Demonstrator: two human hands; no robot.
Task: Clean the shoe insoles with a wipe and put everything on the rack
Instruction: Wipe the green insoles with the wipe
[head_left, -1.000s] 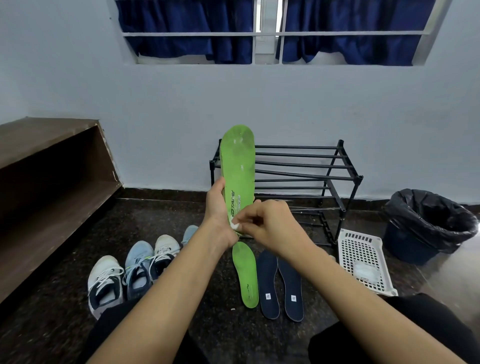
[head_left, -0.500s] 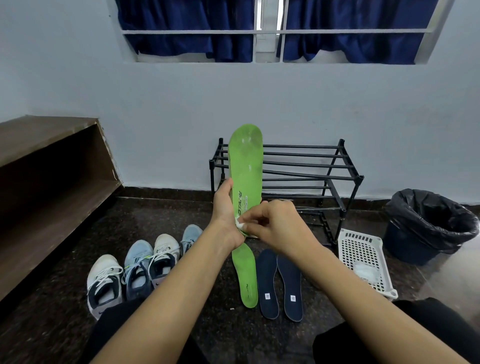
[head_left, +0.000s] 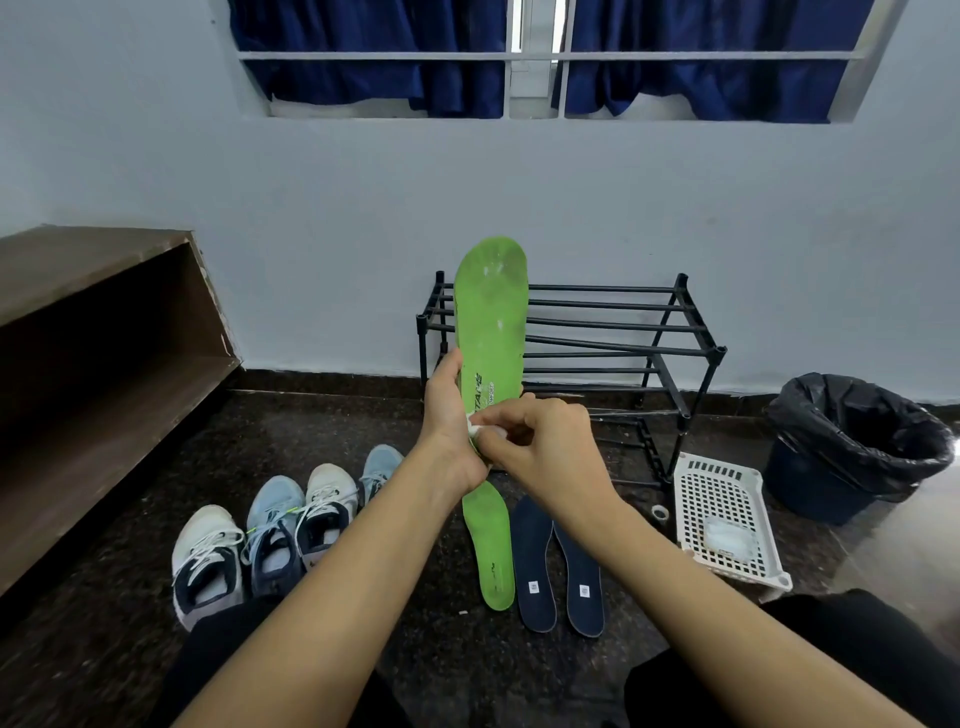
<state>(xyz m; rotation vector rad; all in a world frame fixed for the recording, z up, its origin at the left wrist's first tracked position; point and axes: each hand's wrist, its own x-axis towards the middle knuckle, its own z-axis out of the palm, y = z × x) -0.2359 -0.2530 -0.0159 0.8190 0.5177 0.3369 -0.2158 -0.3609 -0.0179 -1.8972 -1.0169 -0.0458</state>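
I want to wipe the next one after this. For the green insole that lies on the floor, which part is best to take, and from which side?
Probably the heel end of the green insole on the floor, nearest the person, pinched by its edges from above. It lies flat, lengthwise away from the person, with bare floor on its left; the dark insoles lie close on its right, so the left hand has the easier approach.

Dark speckled floor carries sneakers, three insoles, rack, basket, bin.
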